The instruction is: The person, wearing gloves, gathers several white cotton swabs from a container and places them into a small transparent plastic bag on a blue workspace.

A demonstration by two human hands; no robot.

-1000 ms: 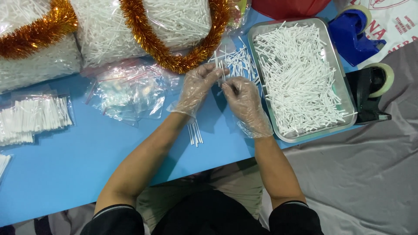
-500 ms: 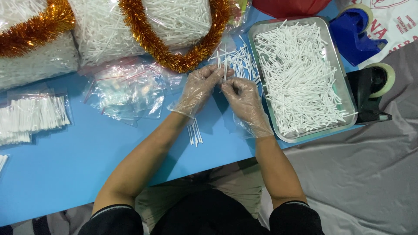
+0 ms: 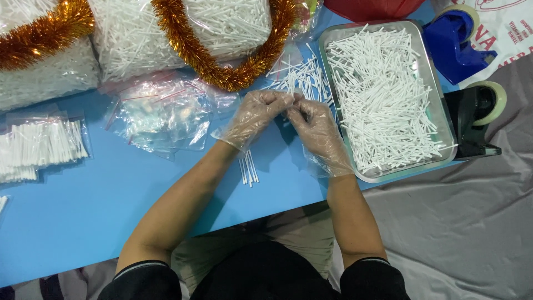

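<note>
Both my hands wear thin clear plastic gloves. My left hand [image 3: 258, 114] and my right hand [image 3: 315, 129] meet fingertip to fingertip over the blue table [image 3: 83, 211], pinching a few thin white sticks [image 3: 291, 89] from the loose heap lying there. A small bundle of white sticks [image 3: 248, 166] lies on the table under my left wrist. To the right stands a metal tray [image 3: 444, 111] filled with many white sticks [image 3: 383, 94].
Clear plastic bags [image 3: 161, 114] lie left of my hands, filled packets of sticks [image 3: 41, 144] farther left. Large bags of sticks wrapped in orange tinsel [image 3: 205, 55] line the back. A blue tape dispenser [image 3: 458, 44] and a black one [image 3: 474, 119] stand at right.
My hands have drawn closer together, fingertips now touching over the loose sticks. Nothing else has moved.
</note>
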